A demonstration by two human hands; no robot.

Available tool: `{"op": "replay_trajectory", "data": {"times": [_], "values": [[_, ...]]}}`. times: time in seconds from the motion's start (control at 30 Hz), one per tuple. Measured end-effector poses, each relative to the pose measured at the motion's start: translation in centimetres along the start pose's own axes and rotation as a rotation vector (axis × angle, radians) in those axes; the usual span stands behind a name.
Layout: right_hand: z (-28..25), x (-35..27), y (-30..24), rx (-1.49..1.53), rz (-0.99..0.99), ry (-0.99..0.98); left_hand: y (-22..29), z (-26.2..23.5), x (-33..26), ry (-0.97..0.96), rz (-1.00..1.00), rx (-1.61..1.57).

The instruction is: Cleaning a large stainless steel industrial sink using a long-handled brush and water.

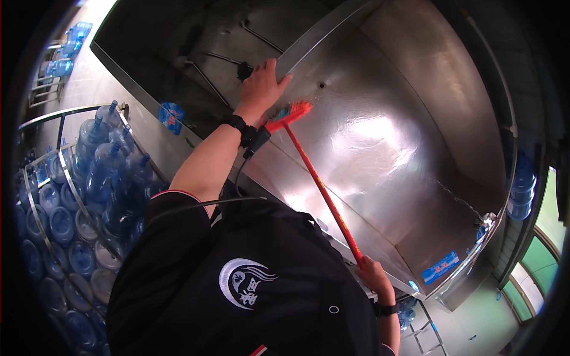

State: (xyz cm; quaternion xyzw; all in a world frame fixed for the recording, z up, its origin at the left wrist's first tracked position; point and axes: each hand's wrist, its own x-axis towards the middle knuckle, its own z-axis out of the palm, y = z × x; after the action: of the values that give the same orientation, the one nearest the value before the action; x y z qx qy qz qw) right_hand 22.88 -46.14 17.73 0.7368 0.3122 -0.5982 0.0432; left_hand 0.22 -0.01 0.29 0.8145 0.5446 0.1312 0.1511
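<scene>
My right hand (373, 279) is wrapped round the lower end of the red handle of a long-handled scrub brush (323, 193). The handle slants up and left to a red brush head (294, 115) with orange-red and greenish bristles. This head lies over the near wall of a stainless steel tank (386, 89). Further up, my left hand (261, 89) grips the metal divider (314, 35) between two tank sections, with thumb and fingers on either side of its edge. Wet, shiny patches show on the tank floor, near a small round drain hole (322, 86).
Bent metal pipes (222, 58) run inside the darker left section. Many blue water-cooler bottles (107, 166) stand in a metal rack (62, 148) on my left. A chain (460, 199) hangs at the tank's right end, by a metal fitting (488, 221). A black cable (240, 172) hangs by my left arm.
</scene>
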Motion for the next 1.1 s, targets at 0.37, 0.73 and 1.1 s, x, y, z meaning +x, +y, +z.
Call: {"op": "replay_trajectory", "data": {"times": [0.37,0.73,1.1], "values": [[2.0,-1.3,-0.8,0.202,0.091,0.154,0.4,0.0,0.2,-0.037,-0.020,0.017],[0.5,-4.4,0.0,0.137,0.162,-0.019,0.8,-0.3,0.1,-0.064,-0.068,0.014],[1.4,-2.4,-1.0,0.258,0.186,0.117,0.1,-0.1,0.1,-0.087,-0.073,0.040]]}}
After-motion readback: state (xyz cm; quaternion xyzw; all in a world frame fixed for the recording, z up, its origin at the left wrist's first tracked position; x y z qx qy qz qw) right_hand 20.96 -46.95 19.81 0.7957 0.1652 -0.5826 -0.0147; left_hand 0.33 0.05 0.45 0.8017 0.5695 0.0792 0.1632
